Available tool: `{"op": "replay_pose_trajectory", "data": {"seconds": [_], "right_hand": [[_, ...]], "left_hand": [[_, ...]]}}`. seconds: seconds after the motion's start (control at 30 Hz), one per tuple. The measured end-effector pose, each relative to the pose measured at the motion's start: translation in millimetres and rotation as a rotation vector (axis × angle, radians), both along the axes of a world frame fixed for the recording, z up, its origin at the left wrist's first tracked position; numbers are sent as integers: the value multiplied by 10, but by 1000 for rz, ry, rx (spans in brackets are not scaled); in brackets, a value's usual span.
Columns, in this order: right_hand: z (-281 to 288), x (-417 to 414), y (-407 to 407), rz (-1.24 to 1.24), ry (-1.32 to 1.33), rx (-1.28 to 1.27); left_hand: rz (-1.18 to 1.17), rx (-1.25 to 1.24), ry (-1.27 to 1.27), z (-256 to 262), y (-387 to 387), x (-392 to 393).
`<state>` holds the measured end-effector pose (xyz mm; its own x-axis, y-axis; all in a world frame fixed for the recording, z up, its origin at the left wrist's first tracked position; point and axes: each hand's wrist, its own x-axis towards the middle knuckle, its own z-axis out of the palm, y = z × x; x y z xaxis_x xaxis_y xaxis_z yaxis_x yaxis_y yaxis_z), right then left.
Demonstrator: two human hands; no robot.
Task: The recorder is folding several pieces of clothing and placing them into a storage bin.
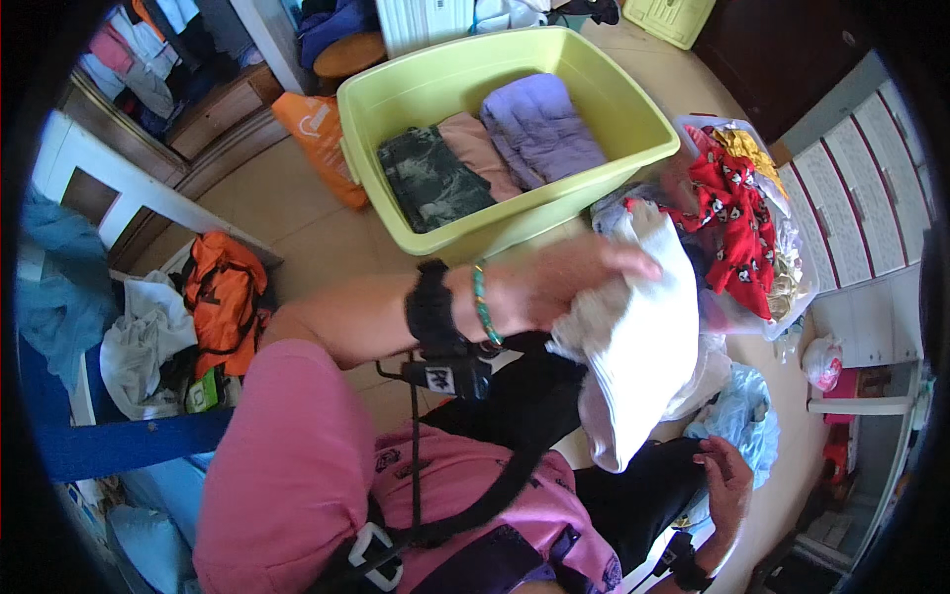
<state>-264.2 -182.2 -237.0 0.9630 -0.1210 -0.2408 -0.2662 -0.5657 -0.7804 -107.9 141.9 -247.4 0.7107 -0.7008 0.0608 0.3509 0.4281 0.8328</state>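
My left hand [586,278], blurred and with a green bead bracelet on its wrist, grips a white garment [646,341]. The cloth hangs down over my dark trousers [631,482]. At the lower right, my right hand [727,475] is beside my knee with its fingers apart and nothing in them. A yellow-green plastic tub [475,241] stands in front of me. Folded inside it are a dark patterned garment [430,178], a pinkish one [475,148] and a thick purple one [545,130].
A clear plastic bin [805,293] heaped with clothes, including a red patterned garment [731,215], stands to the right. A light blue plastic bag [742,408] lies by my right hand. An orange bag [319,145] leans near the tub; an orange garment [223,297] lies at left.
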Motion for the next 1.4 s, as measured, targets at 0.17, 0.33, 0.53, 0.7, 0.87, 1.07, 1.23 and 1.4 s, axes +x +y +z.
{"op": "replay_pose_trajectory", "data": {"seconds": [0.17,0.33,0.53,0.7,0.87,1.07,1.23,1.4], "right_hand": [[-151,-15,-134,43,16,-43],[-223,118,-78,37,-28,-90],[-302,266,-49,107,-55,-265],[-337,360,-44,91,-48,-272],[-383,454,-27,99,-35,-342],[-437,489,-36,142,-72,-329],[-401,491,-21,187,-70,-417],[-404,484,-40,220,-41,-520]], "left_hand": [[473,27,-623,255,568,350],[711,-21,38,628,1167,994],[829,32,131,280,1800,1405],[943,215,259,-187,1986,1522],[869,130,357,-467,1776,1724],[653,21,235,-666,1609,1924],[337,989,540,-950,2002,1475],[389,923,418,-779,2250,1341]]}}
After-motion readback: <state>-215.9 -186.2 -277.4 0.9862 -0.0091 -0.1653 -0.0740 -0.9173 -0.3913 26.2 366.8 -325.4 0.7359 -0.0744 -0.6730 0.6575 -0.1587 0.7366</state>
